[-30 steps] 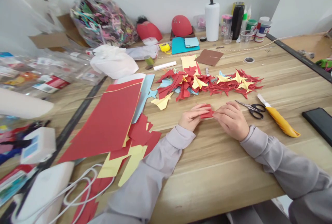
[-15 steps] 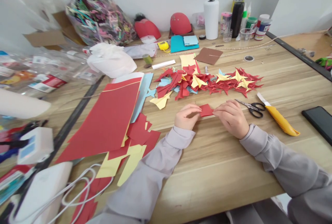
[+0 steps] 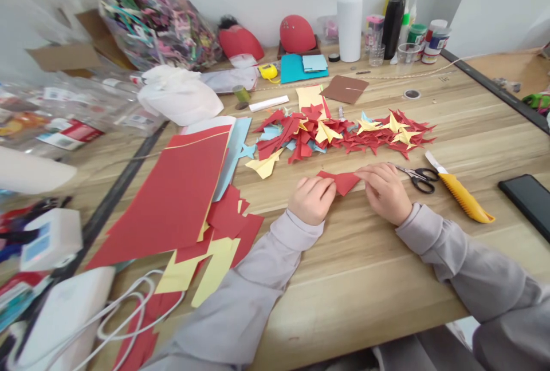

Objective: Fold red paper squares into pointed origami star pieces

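A small piece of red paper (image 3: 345, 182) is held between my two hands above the wooden table. My left hand (image 3: 312, 199) pinches its left side, fingers closed over the edge. At the upper right corner, my right hand (image 3: 384, 190) grips the paper between thumb and fingertips. The paper looks creased, with a point facing down toward me. Just beyond my hands lies a long pile of folded paper pieces (image 3: 301, 136), mostly red, with yellow and light blue ones among them. Black-handled scissors (image 3: 423, 179) rest right of my right hand, beside a yellow-handled knife (image 3: 466, 196).
Large red paper sheets (image 3: 172, 199) and yellow scraps (image 3: 217, 265) lie to the left. A white cable (image 3: 133, 302) coils at the lower left. A black phone (image 3: 527, 199) lies at the right. Bottles and a white cylinder (image 3: 349, 30) stand along the back.
The red paper has turned from a flat strip-like view to one with a downward point. My left fingers have curled over its edge. The view has shifted slightly.
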Tool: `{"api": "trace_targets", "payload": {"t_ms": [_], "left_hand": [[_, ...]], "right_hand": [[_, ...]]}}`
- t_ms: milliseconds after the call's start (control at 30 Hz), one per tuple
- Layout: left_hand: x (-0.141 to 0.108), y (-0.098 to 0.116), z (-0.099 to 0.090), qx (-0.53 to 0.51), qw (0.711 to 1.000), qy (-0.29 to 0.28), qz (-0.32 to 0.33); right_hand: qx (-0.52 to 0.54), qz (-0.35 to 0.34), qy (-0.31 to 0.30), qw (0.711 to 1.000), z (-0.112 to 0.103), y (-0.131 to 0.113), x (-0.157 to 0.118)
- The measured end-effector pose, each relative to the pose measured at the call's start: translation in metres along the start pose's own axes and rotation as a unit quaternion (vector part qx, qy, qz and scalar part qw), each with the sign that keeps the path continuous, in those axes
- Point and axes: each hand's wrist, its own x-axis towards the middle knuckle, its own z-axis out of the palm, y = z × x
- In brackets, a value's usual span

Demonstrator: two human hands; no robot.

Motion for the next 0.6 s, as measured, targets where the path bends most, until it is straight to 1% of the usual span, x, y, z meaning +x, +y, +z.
{"api": "trace_targets", "payload": {"t_ms": [100,233,300,367,467,600], "left_hand": [[0.001,0.003,0.001,0.014,0.998,-0.038,0.042],[-0.005,0.004,0.008,-0.001,0.995,-0.078,0.061],[-0.011,0.002,0.011,-0.026,0.993,-0.100,0.051],[-0.015,0.001,0.012,-0.060,0.990,-0.127,0.027],[-0.017,0.001,0.008,-0.109,0.982,-0.155,-0.005],[-0.013,0.004,0.002,-0.135,0.978,-0.157,-0.019]], "right_hand": [[-0.005,0.006,-0.019,1.000,0.001,0.002,-0.002],[-0.031,0.024,-0.087,0.995,0.004,0.005,-0.005],[-0.038,0.041,-0.122,0.991,0.005,0.005,-0.005],[-0.037,0.052,-0.143,0.988,0.006,0.006,-0.006],[-0.038,0.056,-0.152,0.986,0.006,0.006,-0.005],[-0.035,0.047,-0.152,0.987,0.005,0.005,-0.005]]}}
